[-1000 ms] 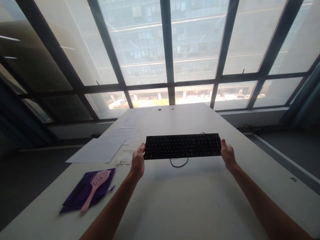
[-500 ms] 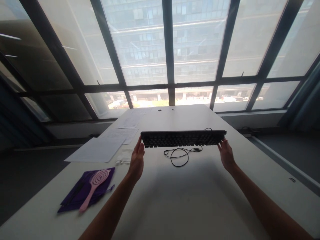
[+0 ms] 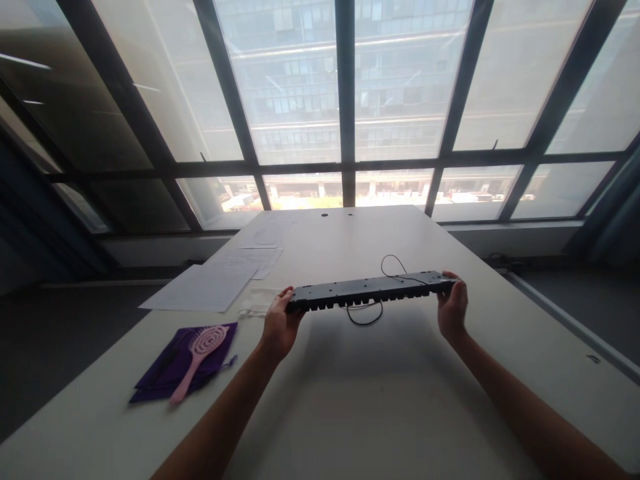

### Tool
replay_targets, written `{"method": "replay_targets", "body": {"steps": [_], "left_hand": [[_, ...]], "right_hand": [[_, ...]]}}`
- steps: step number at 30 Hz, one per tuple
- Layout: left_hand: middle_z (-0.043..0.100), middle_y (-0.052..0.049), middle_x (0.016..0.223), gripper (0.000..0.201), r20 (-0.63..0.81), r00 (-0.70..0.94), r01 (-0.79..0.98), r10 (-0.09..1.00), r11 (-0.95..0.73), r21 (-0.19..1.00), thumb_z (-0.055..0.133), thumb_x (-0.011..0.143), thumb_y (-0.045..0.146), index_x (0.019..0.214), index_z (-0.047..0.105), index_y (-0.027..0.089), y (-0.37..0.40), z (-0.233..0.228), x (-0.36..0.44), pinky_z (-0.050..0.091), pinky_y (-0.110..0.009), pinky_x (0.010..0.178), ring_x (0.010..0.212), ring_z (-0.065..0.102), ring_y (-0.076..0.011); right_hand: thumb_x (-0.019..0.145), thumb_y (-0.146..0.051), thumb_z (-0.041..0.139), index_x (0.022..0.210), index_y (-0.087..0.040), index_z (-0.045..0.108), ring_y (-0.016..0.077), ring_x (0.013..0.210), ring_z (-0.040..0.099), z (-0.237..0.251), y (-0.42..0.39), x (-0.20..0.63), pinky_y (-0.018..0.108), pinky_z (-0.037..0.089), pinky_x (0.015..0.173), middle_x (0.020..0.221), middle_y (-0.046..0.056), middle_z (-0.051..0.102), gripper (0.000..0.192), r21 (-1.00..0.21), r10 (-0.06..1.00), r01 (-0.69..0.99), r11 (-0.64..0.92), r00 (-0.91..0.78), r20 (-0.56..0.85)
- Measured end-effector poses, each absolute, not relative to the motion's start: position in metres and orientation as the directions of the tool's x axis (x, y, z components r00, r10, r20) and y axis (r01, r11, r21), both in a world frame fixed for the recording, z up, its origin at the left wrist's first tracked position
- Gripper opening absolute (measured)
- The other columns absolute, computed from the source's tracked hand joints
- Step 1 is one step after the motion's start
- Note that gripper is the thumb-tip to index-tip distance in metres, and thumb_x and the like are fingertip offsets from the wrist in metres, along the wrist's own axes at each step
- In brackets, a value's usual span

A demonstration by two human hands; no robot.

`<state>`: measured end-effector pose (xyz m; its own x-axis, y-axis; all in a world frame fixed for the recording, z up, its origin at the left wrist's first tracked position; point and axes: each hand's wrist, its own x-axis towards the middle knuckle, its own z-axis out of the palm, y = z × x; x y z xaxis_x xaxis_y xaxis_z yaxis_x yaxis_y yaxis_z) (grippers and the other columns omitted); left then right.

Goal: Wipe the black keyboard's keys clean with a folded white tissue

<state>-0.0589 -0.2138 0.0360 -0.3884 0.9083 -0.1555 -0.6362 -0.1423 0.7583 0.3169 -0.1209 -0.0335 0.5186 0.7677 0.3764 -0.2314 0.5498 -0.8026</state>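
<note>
A black keyboard is held in the air above the white table, turned over so its underside faces up and its keys point down. My left hand grips its left end. My right hand grips its right end. The keyboard's black cable loops down from the back edge and lies on the table beneath it.
A pink hairbrush rests on a purple cloth at the left of the table. Several sheets of paper lie further back on the left, with a small clear packet beside them. Large windows stand behind the table's far edge.
The keyboard was lifted off the table and tipped over: keys faced up a second ago, edge-on half a second ago, underside up now. Both hands stayed on its ends.
</note>
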Motion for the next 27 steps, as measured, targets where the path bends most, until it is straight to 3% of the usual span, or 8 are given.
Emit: {"method": "replay_targets", "body": {"steps": [5, 10, 15, 19, 23, 25, 27], "left_hand": [[0.074, -0.013, 0.098, 0.03, -0.18, -0.252, -0.649, 0.951, -0.028, 0.76, 0.052, 0.085, 0.004, 0.11, 0.068, 0.01, -0.215, 0.033, -0.061, 0.062, -0.035, 0.077, 0.09, 0.072, -0.0255], [0.072, -0.012, 0.106, 0.036, -0.271, -0.05, -0.563, 0.961, 0.197, 0.803, 0.058, 0.094, 0.02, 0.13, 0.061, 0.017, -0.219, 0.033, -0.068, 0.064, -0.047, 0.082, 0.085, 0.075, -0.027], [0.068, -0.015, 0.126, 0.049, -0.238, 0.027, -0.54, 0.971, 0.214, 0.814, 0.06, 0.095, 0.018, 0.143, 0.052, 0.02, -0.22, 0.037, -0.072, 0.064, -0.036, 0.089, 0.101, 0.074, -0.0265], [0.068, -0.013, 0.128, 0.059, -0.215, -0.039, -0.587, 0.976, 0.151, 0.795, 0.06, 0.092, 0.011, 0.148, 0.049, 0.023, -0.219, 0.039, -0.072, 0.065, -0.035, 0.087, 0.099, 0.075, -0.0248], [0.066, -0.012, 0.131, 0.063, -0.172, -0.077, -0.598, 0.982, 0.093, 0.796, 0.061, 0.092, 0.012, 0.151, 0.046, 0.029, -0.22, 0.042, -0.069, 0.066, -0.037, 0.085, 0.099, 0.074, -0.0246], [0.066, -0.011, 0.132, 0.063, -0.17, -0.111, -0.593, 0.979, 0.072, 0.802, 0.061, 0.092, 0.013, 0.15, 0.046, 0.03, -0.221, 0.043, -0.066, 0.066, -0.039, 0.085, 0.099, 0.074, -0.024], [0.066, -0.01, 0.131, 0.061, -0.172, -0.135, -0.593, 0.976, 0.059, 0.803, 0.06, 0.092, 0.013, 0.15, 0.048, 0.03, -0.222, 0.044, -0.062, 0.066, -0.039, 0.085, 0.099, 0.074, -0.0233]], "right_hand": [[0.093, -0.059, 0.052, 0.115, -0.019, 0.065, 0.0256, 0.109, 0.065, -0.027, -0.123, 0.314, 0.042, 0.056, 0.087, 0.12, 0.011, 0.065, 0.048, -0.797, 0.711, -0.177, 0.578, 0.588, 0.385], [0.093, -0.059, 0.051, 0.113, -0.017, 0.067, 0.0276, 0.116, 0.062, -0.022, -0.121, 0.319, 0.047, 0.052, 0.096, 0.121, 0.011, 0.065, 0.049, -0.775, 0.661, -0.142, 0.615, 0.629, 0.409], [0.093, -0.061, 0.048, 0.115, -0.016, 0.068, 0.0294, 0.124, 0.059, -0.016, -0.123, 0.321, 0.051, 0.048, 0.104, 0.125, 0.012, 0.066, 0.053, -0.78, 0.659, -0.107, 0.617, 0.612, 0.437], [0.095, -0.066, 0.04, 0.12, -0.015, 0.067, 0.0324, 0.125, 0.058, -0.011, -0.122, 0.325, 0.054, 0.046, 0.105, 0.126, 0.014, 0.066, 0.064, -0.824, 0.689, -0.041, 0.565, 0.573, 0.444], [0.097, -0.067, 0.035, 0.127, -0.009, 0.065, 0.0363, 0.132, 0.052, 0.005, -0.125, 0.332, 0.058, 0.034, 0.115, 0.133, 0.019, 0.063, 0.072, -0.855, 0.589, 0.21, 0.474, 0.646, 0.485], [0.098, -0.064, 0.035, 0.137, -0.007, 0.059, 0.0369, 0.138, 0.046, 0.024, -0.134, 0.324, 0.058, 0.028, 0.119, 0.142, 0.021, 0.056, 0.072, -0.804, 0.514, 0.397, 0.443, 0.622, 0.591], [0.101, -0.061, 0.032, 0.149, -0.01, 0.047, 0.0356, 0.145, 0.038, 0.05, -0.149, 0.303, 0.058, 0.025, 0.121, 0.152, 0.02, 0.046, 0.071, -0.705, 0.5, 0.502, 0.501, 0.497, 0.709]]}}
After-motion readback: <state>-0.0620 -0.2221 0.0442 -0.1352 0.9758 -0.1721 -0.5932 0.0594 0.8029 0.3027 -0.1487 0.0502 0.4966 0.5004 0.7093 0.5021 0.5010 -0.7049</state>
